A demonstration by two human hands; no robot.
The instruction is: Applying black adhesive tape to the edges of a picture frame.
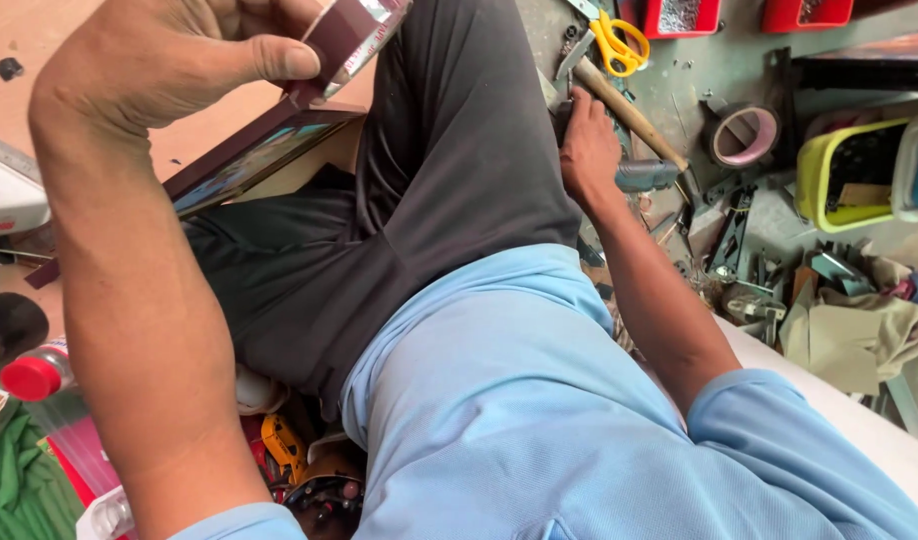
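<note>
My left hand (174, 55) is raised at the top left, thumb pressed on the dark maroon edge of a picture frame piece (344, 40). A larger dark framed picture (249, 160) rests below it across my dark trousers. My right hand (587, 145) reaches down to the floor at the right of my leg, its fingers curled among tools beside a wooden-handled hammer (634, 115). What the fingers hold is hidden.
Yellow-handled scissors (619, 45), a tape roll (744, 135), red bins (684, 15), a yellow tray (844, 175) and metal scraps (749, 270) crowd the floor at right. A red-capped bottle (34, 378) and green cloth (19, 490) lie at left.
</note>
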